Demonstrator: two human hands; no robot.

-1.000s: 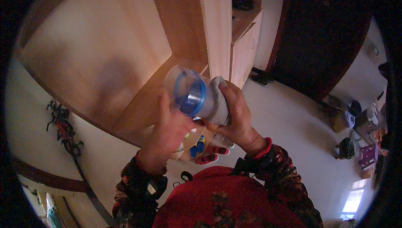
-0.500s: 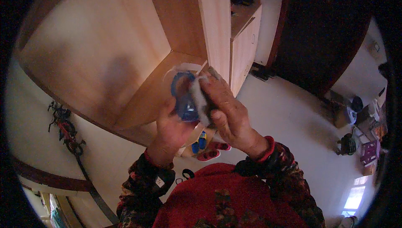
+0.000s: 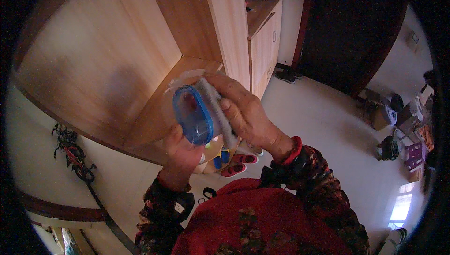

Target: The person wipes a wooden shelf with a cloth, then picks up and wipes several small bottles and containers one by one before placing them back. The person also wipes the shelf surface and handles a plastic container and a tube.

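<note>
My left hand (image 3: 182, 154) is closed on the lower end of a blue-rimmed, see-through oval plastic container (image 3: 193, 119), held tilted in front of my chest. My right hand (image 3: 251, 116) grips a greyish-white cloth (image 3: 219, 112) and presses it along the container's right side. The cloth lies flat under the fingers, between them and the plastic. Some of the left fingers are hidden behind the container, and what is inside it is too blurred to tell.
A wooden cabinet (image 3: 101, 58) with an open compartment stands before me. Below are red shoes (image 3: 233, 169) and blue-and-yellow slippers (image 3: 218, 162). A small bicycle (image 3: 75, 154) is on the left floor. Boxes and a purple crate (image 3: 415, 155) stack at the right, near a dark door (image 3: 351, 25).
Both hands have moved slightly left with the container and the cloth. The container has turned, so its blue rim shows more fully. The cloth remains against its side.
</note>
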